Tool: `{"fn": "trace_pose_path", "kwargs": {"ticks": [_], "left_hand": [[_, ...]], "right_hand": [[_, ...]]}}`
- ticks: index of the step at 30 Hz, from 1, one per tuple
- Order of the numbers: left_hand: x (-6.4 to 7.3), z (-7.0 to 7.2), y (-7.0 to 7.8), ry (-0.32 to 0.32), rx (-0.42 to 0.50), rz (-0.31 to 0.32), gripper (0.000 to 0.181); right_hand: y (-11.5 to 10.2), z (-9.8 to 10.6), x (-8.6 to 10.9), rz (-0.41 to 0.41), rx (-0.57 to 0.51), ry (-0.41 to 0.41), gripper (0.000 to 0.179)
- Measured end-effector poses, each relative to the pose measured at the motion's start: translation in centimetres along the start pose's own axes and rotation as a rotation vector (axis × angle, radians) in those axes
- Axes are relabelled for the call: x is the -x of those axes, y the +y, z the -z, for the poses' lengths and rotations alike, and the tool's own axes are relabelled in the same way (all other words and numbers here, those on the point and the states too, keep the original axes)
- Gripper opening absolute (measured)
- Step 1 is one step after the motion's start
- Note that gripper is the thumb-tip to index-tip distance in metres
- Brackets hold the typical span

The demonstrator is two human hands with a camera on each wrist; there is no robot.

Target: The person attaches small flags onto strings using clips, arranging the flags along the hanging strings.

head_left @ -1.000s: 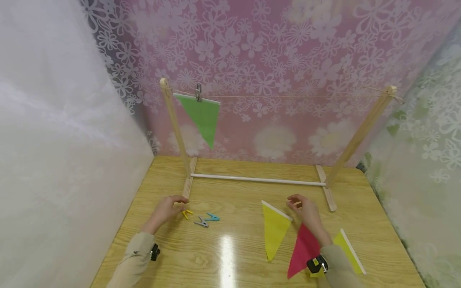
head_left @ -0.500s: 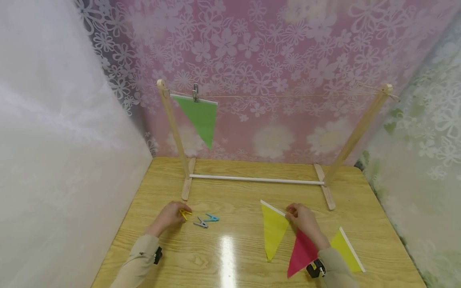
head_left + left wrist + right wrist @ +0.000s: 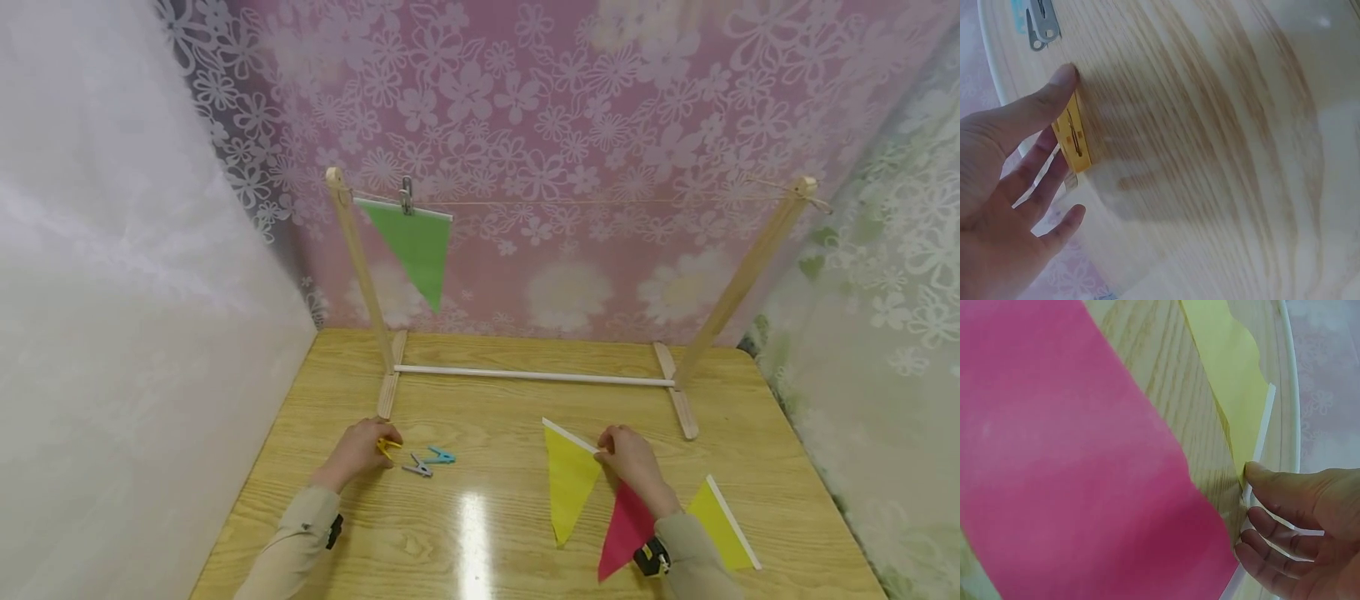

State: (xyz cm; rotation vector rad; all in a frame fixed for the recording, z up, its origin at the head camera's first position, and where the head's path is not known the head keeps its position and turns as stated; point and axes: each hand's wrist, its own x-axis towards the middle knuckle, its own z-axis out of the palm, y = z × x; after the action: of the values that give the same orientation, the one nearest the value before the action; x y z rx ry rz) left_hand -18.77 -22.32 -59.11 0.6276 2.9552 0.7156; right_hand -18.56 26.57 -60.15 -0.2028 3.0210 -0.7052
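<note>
My left hand pinches a yellow clothespin at the table's left; the left wrist view shows the thumb at one end and fingers behind it. Just right of it lie a grey clothespin and a blue clothespin. My right hand pinches the white-edged top right corner of a yellow pennant, thumb over the white band. Beneath that wrist lies a pink pennant, partly covered by the forearm. Another yellow pennant lies to its right.
A wooden stand spans the back of the table, with a left post, a right post and a white bottom rod. A string runs between the post tops. A metal clip holds a green pennant there.
My left hand has moved slightly right and closed on the yellow clothespin. My right hand has come down to the yellow pennant's corner and taken hold of it.
</note>
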Motion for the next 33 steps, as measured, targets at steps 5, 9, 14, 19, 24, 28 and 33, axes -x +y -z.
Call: {"fn": "trace_pose_path", "kwargs": {"ticks": [5, 9, 14, 19, 24, 28, 33], "left_hand": [[-0.2, -0.1, 0.3, -0.005, 0.031, 0.093, 0.027], [-0.3, 0.1, 0.4, 0.016, 0.032, 0.165, 0.025], [-0.6, 0.3, 0.6, 0.063, 0.009, 0.164, 0.023], [-1.0, 0.4, 0.9, 0.097, 0.021, 0.182, 0.023], [-1.4, 0.7, 1.4, 0.080, 0.063, 0.191, 0.026], [-1.7, 1.0, 1.9, 0.079, 0.125, 0.178, 0.027], [-1.9, 1.2, 2.3, 0.077, 0.210, 0.188, 0.027]], "right_hand": [[-0.3, 0.0, 0.1, -0.005, 0.028, -0.010, 0.014], [-0.6, 0.0, 0.2, -0.013, 0.025, -0.024, 0.013], [-0.9, 0.1, 0.4, -0.062, -0.030, -0.047, 0.012], [-0.9, -0.1, 0.4, -0.054, -0.082, -0.041, 0.010], [-0.7, -0.1, 0.2, -0.036, -0.151, -0.003, 0.006], [-0.9, 0.2, -0.1, -0.038, -0.237, 0.047, 0.006], [-1.2, 0.8, -0.4, -0.067, -0.325, 0.064, 0.012]]}}
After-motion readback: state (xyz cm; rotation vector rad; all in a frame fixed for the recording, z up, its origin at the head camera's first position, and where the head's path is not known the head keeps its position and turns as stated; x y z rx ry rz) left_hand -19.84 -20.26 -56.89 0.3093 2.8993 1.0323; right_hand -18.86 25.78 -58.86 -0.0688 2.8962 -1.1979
